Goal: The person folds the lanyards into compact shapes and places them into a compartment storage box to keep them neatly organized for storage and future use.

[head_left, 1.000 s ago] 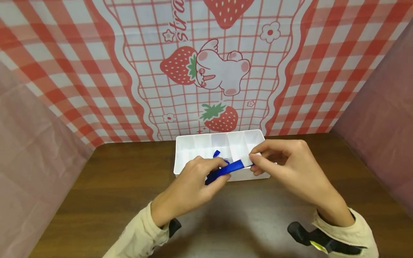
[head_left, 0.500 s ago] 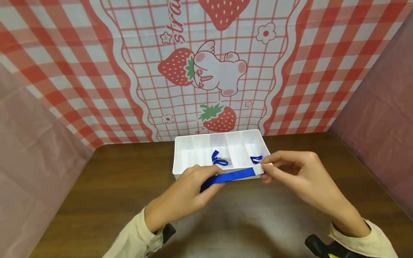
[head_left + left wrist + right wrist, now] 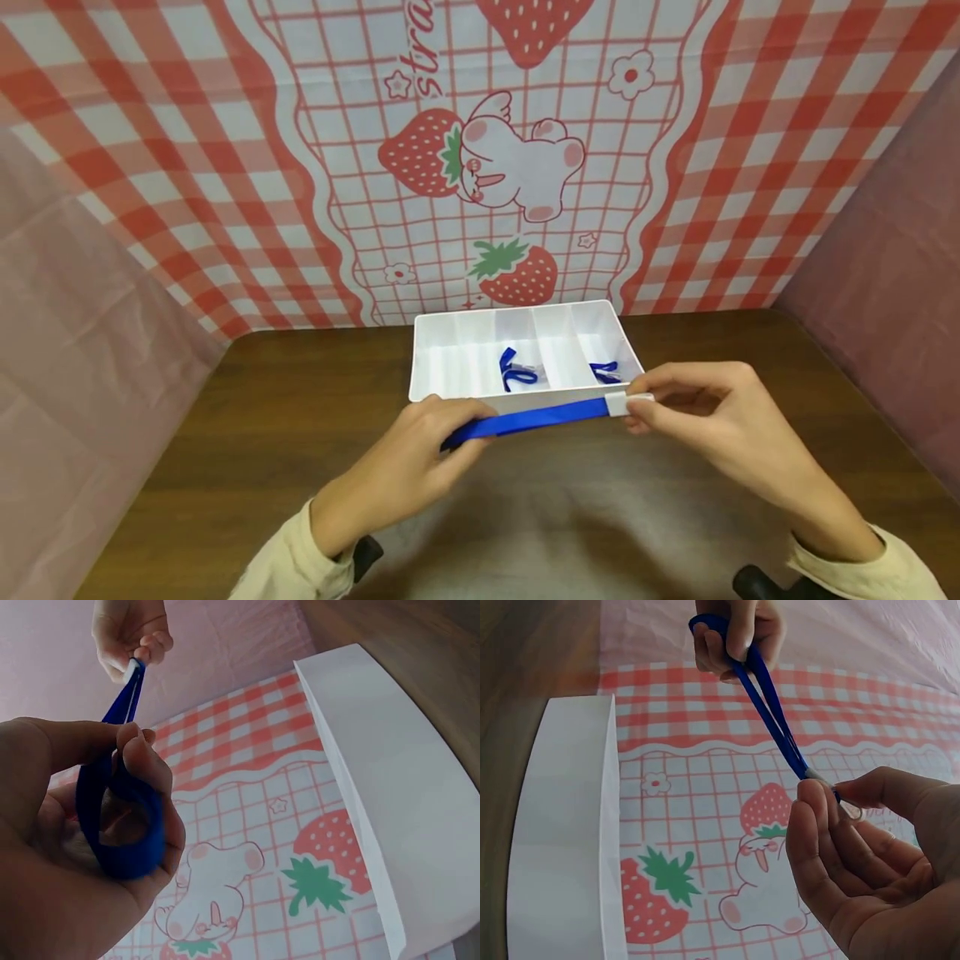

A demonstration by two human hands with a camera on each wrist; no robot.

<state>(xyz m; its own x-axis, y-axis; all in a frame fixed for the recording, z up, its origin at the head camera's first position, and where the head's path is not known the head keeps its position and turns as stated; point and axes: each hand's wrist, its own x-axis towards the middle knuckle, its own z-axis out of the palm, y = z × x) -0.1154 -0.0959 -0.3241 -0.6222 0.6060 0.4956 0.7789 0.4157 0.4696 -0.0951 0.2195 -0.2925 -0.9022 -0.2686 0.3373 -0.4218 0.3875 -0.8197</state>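
A blue lanyard is stretched between my two hands in front of the white box. My left hand pinches its looped end between thumb and fingers; in the left wrist view the blue loop hangs round inside the palm. My right hand pinches the other end at the white clasp. A small metal hook pokes out below the right fingertips in the right wrist view. The two halves of the strap run side by side, slightly parted.
The white divided box stands at the back of the brown table. One compartment holds a folded blue lanyard; the far right one holds another blue lanyard. A strawberry-print cloth hangs behind.
The hands have drawn apart, left hand to the left and right hand to the right, lengthening the strap between them. Both have come lower and nearer, uncovering the box's contents.
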